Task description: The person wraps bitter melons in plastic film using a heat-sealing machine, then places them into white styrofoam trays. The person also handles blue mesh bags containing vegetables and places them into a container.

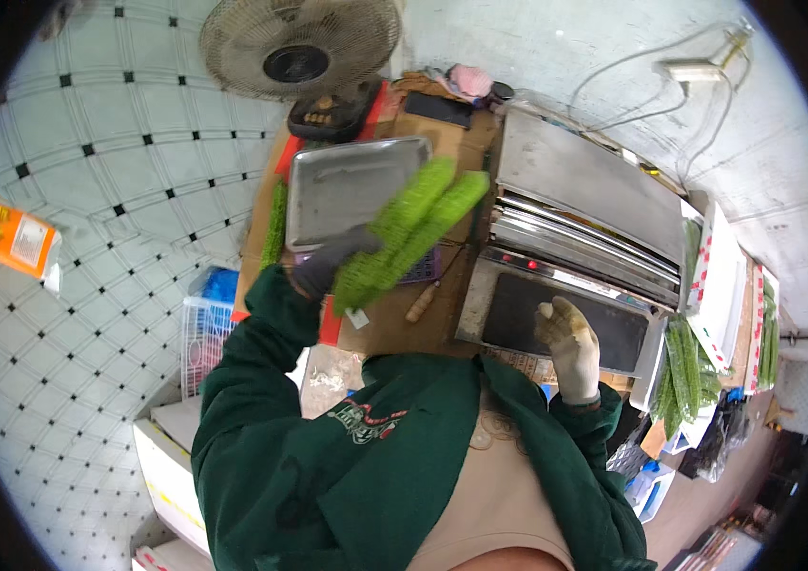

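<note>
My left hand point(336, 263), in a dark glove, grips a bunch of long, bumpy green gourds point(411, 228), blurred by motion. They are held over the right side of a scale's metal pan point(347, 189) and partly cover its purple keypad point(424, 265). My right hand point(569, 346) wears a whitish glove with a stained palm. It hovers over the black plate point(518, 310) of a film-wrapping machine point(582, 175), with its fingers slightly curled and nothing visible in it. Another bumpy green gourd point(275, 225) lies left of the pan.
A wooden-handled tool point(421, 303) lies on the cardboard-covered table point(389, 335). Behind the pan are a black tray point(329, 118), a phone point(438, 109) and a fan point(297, 61). Wrapped green gourds point(685, 371) are piled at the right, beside a white box point(717, 285). A plastic basket point(204, 342) stands at left.
</note>
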{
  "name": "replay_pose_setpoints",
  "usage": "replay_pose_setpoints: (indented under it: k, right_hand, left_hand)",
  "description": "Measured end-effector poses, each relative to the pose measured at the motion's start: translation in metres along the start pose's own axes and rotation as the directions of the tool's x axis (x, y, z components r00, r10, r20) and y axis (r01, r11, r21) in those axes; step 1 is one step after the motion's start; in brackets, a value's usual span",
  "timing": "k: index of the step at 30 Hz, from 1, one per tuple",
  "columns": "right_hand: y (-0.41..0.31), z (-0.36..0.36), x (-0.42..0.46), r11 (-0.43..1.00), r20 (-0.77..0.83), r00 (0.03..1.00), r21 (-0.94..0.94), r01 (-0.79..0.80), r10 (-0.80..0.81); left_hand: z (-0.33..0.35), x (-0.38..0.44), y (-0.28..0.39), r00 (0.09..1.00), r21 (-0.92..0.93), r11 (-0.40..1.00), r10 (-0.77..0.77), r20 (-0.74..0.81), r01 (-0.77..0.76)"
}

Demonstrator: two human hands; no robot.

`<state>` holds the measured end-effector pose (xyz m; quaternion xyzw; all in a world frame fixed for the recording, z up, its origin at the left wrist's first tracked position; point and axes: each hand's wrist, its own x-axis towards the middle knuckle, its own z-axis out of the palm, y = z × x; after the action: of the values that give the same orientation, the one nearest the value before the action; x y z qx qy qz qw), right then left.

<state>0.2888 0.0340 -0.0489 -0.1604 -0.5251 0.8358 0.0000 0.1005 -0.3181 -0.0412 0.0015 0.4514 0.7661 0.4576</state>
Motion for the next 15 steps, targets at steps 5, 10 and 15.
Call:
replay_pose_setpoints:
  k: [5,10,15]
  right_hand:
    - [0.025,-0.031,-0.009,0.997,-0.003,0.997,0.014,0.074,-0.074]
    - [-0.005,-0.004,0.007,1.0,-0.098,0.995,0.012,0.016,-0.015]
    - [0.009,-0.019,-0.014,0.991,-0.248,0.966,0.094,0.099,-0.073]
  left_hand:
    - [-0.072,0.023,0.027,0.986,0.112,0.991,0.084,-0.143,-0.068]
    - [-0.121,0.048,0.062,0.985,0.416,0.909,0.096,-0.144,-0.028]
    - [-0.142,0.07,0.068,0.997,0.629,0.777,0.021,-0.07,0.028]
